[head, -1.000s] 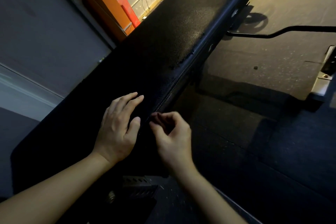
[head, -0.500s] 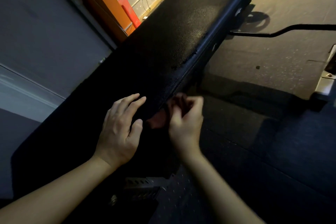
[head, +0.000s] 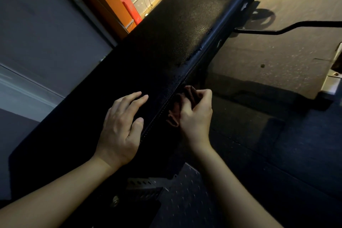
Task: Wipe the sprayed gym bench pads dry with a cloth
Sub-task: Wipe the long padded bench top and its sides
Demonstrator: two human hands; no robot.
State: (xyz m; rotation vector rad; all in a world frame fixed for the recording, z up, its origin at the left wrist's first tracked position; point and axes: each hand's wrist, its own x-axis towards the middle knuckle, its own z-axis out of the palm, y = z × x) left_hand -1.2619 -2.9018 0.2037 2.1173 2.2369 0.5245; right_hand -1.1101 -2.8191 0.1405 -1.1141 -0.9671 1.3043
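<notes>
A long black textured bench pad [head: 177,29] runs diagonally from lower left to upper right, with spray droplets along its stitched right edge. My left hand [head: 122,126] rests flat on the pad's top, fingers straight. My right hand [head: 196,116] grips a bunched dark reddish cloth [head: 177,111] against the pad's right side, just below the seam. Much of the cloth is hidden by my fingers and shadow.
A perforated metal bracket [head: 142,185] of the bench frame sits below the pad. A black bar [head: 288,27] crosses the speckled rubber floor at upper right. An orange panel [head: 103,0] and a red box [head: 131,9] stand by the far wall.
My right hand moved up along the pad's right side and turned, and the reddish cloth now shows bunched in its fingers. My left hand stayed flat on the pad.
</notes>
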